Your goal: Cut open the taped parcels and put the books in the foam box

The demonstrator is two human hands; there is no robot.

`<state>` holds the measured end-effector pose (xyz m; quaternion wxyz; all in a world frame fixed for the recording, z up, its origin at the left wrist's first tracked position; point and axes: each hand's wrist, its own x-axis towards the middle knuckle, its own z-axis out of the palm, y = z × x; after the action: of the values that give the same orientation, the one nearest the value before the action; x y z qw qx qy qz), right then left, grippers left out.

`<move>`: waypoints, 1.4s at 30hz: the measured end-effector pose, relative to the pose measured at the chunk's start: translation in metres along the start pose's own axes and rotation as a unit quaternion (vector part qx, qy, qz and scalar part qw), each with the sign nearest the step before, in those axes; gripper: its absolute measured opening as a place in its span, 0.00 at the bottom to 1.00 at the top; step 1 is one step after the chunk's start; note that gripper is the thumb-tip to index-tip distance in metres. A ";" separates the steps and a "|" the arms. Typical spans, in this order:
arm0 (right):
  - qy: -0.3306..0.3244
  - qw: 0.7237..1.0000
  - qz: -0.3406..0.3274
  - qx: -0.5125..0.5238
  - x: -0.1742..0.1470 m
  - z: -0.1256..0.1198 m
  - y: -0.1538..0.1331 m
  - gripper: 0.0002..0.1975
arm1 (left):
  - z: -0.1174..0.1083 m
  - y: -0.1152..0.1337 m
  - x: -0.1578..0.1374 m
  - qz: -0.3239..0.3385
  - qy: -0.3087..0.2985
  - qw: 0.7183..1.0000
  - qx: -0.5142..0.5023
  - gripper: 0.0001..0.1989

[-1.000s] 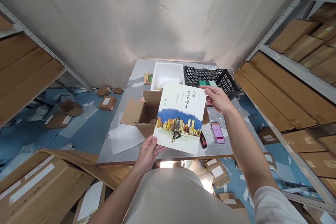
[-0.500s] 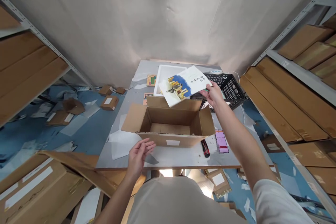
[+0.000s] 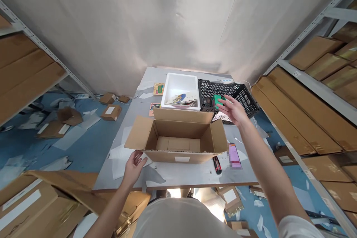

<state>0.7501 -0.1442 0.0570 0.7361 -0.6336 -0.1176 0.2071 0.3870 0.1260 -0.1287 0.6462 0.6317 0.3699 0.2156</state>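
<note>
The right hand [image 3: 234, 109] hangs over the black crate [image 3: 214, 83], beyond the cardboard box [image 3: 164, 156] and to its right, fingers spread near a green pack [image 3: 216, 101] inside; contact cannot be told. The left hand [image 3: 134, 166] is at the near left corner of the cardboard box, fingers loosely curled below the side flap [image 3: 137, 132]; whether they touch it is unclear. For a sure grip on the green pack, the right fingers would do best to come down inside the rim and press on opposite faces. A light left hand would steady the cardboard box without bending its flap. The cardboard box is a long, matt, open oblong with stiff, creased flaps. Beyond it, a smooth white tub [image 3: 182, 83] holds thin booklets [image 3: 182, 99]; the black crate is latticed plastic. Right of the cardboard box, a glossy phone [image 3: 235, 156] lies on the flat grey surface [image 3: 181, 178]
</note>
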 end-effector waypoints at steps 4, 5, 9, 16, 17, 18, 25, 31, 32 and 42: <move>0.131 0.989 -0.029 -0.065 -0.070 -0.056 0.055 0.23 | -0.005 -0.018 0.015 0.011 -0.087 0.991 0.105 0.30; 0.145 0.985 -0.013 -0.091 -0.088 -0.064 0.076 0.25 | -0.006 -0.021 0.018 0.014 -0.103 0.987 0.124 0.30; 0.067 0.980 0.059 -0.177 -0.145 -0.064 0.159 0.30 | -0.007 -0.024 0.025 0.018 -0.160 0.975 0.155 0.27; 0.026 0.974 0.125 -0.189 -0.156 -0.006 0.218 0.26 | 0.001 -0.035 0.037 -0.027 -0.205 0.975 0.080 0.25; 0.038 0.975 0.116 -0.185 -0.155 0.000 0.222 0.24 | 0.002 -0.037 0.038 -0.032 -0.207 0.975 0.070 0.25; 0.051 0.976 0.110 -0.183 -0.155 0.004 0.224 0.23 | 0.003 -0.038 0.039 -0.035 -0.207 0.976 0.058 0.26; 0.133 0.972 0.033 -0.193 -0.195 0.015 0.199 0.22 | -0.006 -0.010 0.023 -0.006 -0.198 0.980 0.032 0.31; 0.269 0.938 -0.062 -0.209 -0.255 0.002 0.145 0.22 | 0.011 0.034 -0.027 0.122 -0.237 0.964 -0.021 0.36; 0.296 0.928 -0.070 -0.214 -0.266 -0.005 0.140 0.22 | 0.022 0.040 -0.036 0.131 -0.245 0.960 -0.023 0.36; 0.541 0.830 -0.100 -0.094 -0.472 -0.124 0.120 0.30 | 0.211 0.081 -0.125 0.115 -0.599 0.792 -0.043 0.45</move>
<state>0.3676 -0.4548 -0.0393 0.6356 -0.6952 0.2174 -0.2558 0.4818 -0.0968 -0.0393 0.7350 0.6442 -0.1760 -0.1173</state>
